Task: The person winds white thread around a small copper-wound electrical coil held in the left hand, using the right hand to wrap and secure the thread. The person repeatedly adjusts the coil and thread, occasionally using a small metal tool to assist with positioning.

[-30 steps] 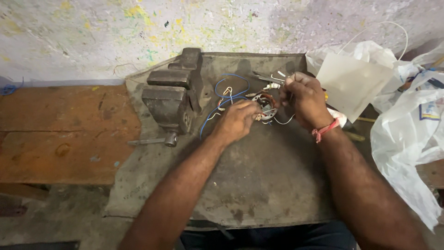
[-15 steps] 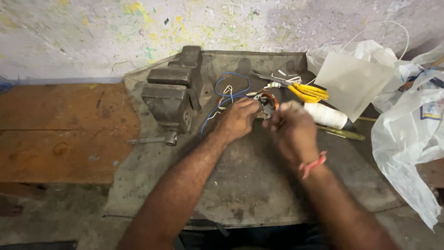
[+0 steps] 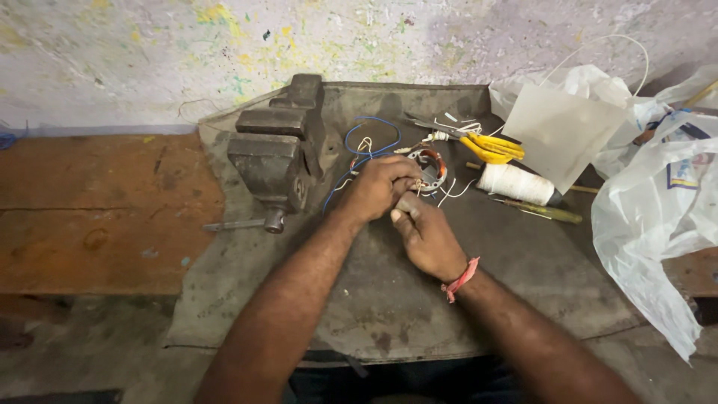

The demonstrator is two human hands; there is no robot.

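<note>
My left hand (image 3: 378, 188) grips a small round motor coil (image 3: 432, 166) with copper windings and white and blue wires trailing from it, resting on a grey metal worktop (image 3: 389, 299). My right hand (image 3: 425, 233) sits just below and against the left one, fingers curled, pinching something thin near the coil; what it pinches is hidden. A red thread band circles my right wrist (image 3: 460, 278). A blue wire loop (image 3: 368, 135) lies behind the coil.
A heavy bench vise (image 3: 278, 150) stands left of my hands. Yellow-handled scissors (image 3: 486, 148), a white thread spool (image 3: 516, 183) and a thin green stick (image 3: 542, 212) lie to the right. White plastic bags (image 3: 651, 194) and a translucent sheet (image 3: 561, 131) fill the right side. A wooden bench (image 3: 97, 209) lies left.
My right hand has come down from behind the coil toward me, to just below my left hand, uncovering the scissors and spool. My left hand stays on the coil.
</note>
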